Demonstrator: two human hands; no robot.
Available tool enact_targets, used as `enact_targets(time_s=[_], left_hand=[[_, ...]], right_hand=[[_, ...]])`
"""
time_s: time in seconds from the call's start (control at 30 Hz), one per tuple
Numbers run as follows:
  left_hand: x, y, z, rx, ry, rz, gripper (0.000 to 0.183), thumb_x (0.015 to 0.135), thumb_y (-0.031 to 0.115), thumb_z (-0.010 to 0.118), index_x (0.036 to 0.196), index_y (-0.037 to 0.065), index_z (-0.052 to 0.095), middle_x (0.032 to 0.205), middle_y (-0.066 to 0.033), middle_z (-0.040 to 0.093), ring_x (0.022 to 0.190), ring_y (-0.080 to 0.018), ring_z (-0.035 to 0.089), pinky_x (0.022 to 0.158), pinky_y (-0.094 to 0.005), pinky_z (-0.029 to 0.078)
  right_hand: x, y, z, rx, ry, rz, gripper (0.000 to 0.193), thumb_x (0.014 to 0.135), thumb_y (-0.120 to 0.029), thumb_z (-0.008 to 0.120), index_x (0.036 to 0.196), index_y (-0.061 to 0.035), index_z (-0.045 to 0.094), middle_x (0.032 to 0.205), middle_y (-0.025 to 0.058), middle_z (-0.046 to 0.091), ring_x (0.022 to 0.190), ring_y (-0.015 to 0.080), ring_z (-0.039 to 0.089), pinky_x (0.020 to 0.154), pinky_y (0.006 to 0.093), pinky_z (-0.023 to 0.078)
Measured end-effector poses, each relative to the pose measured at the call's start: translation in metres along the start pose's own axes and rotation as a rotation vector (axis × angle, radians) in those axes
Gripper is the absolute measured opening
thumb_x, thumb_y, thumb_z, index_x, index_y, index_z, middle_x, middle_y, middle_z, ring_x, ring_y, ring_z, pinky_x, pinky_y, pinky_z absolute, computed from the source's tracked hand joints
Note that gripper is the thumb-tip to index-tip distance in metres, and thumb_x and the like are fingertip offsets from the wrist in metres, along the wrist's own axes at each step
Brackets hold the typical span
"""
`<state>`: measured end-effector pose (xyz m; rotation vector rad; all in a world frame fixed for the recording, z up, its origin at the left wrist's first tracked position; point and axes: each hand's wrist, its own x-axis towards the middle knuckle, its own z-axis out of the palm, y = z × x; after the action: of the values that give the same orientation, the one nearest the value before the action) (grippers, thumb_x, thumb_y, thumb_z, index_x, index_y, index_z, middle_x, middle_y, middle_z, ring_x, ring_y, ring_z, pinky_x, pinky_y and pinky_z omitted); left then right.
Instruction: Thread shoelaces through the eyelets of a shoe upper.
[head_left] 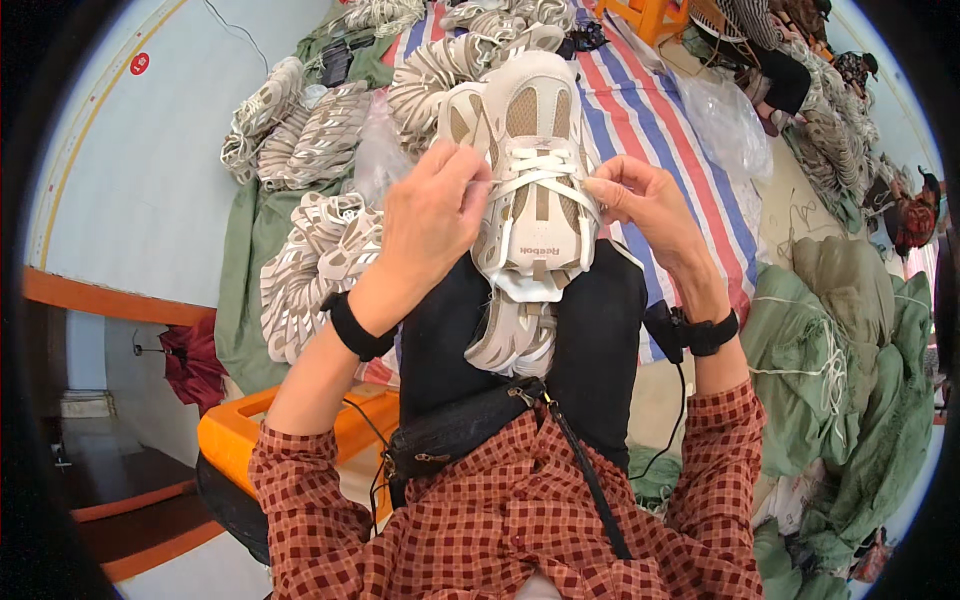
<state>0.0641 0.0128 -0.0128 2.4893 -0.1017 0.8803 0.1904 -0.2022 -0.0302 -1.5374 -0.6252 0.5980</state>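
A beige and white sneaker rests toe-away over my knees, with white shoelaces crossing over its tongue. On its left side my left hand is closed in a pinch on the lace, the fingertips partly hidden behind the knuckles. Thumb and forefinger of my right hand pinch the lace at the right edge of the eyelets. Another sneaker shows partly behind the first one's left side. Between my thighs, below the sneaker's heel, lie more shoes.
Bundles of sneakers and a stack of shoes lie to the left. Striped sheeting covers the floor ahead. Green sacks stand at right, an orange stool at left. Another person sits far right beside a shoe pile.
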Motion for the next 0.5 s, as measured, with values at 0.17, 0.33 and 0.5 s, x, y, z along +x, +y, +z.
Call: enact_targets(time_s=[0.17, 0.33, 0.5], left_hand=[[0.012, 0.009, -0.006, 0.202, -0.112, 0.118, 0.009, 0.078, 0.003, 0.06, 0.084, 0.005, 0.053, 0.08, -0.012, 0.053, 0.07, -0.0327, 0.059, 0.06, -0.0407, 0.048], [0.014, 0.019, 0.003, 0.38, -0.145, 0.222, 0.009, 0.076, 0.002, 0.058, 0.084, 0.004, 0.053, 0.08, -0.0137, 0.052, 0.071, -0.034, 0.059, 0.061, -0.0415, 0.049], [0.028, 0.003, -0.01, 0.1, -0.368, 0.033, 0.011, 0.076, 0.001, 0.057, 0.086, 0.003, 0.052, 0.079, -0.0146, 0.052, 0.068, -0.0341, 0.058, 0.061, -0.0424, 0.047]], right_hand=[[0.0, 0.006, 0.0, 0.138, 0.012, -0.002, 0.016, 0.087, -0.02, 0.07, 0.087, -0.0056, 0.062, 0.08, -0.0038, 0.059, 0.067, 0.0029, 0.048, 0.06, 0.0188, 0.041], [-0.006, 0.005, 0.009, 0.079, 0.091, -0.049, 0.014, 0.087, -0.017, 0.069, 0.085, -0.0047, 0.062, 0.077, -0.0038, 0.058, 0.064, 0.003, 0.047, 0.058, 0.0181, 0.04], [-0.009, 0.019, 0.018, 0.084, 0.189, -0.207, 0.014, 0.086, -0.013, 0.071, 0.079, -0.0047, 0.062, 0.069, -0.0072, 0.055, 0.062, -0.0001, 0.045, 0.053, 0.017, 0.034]])
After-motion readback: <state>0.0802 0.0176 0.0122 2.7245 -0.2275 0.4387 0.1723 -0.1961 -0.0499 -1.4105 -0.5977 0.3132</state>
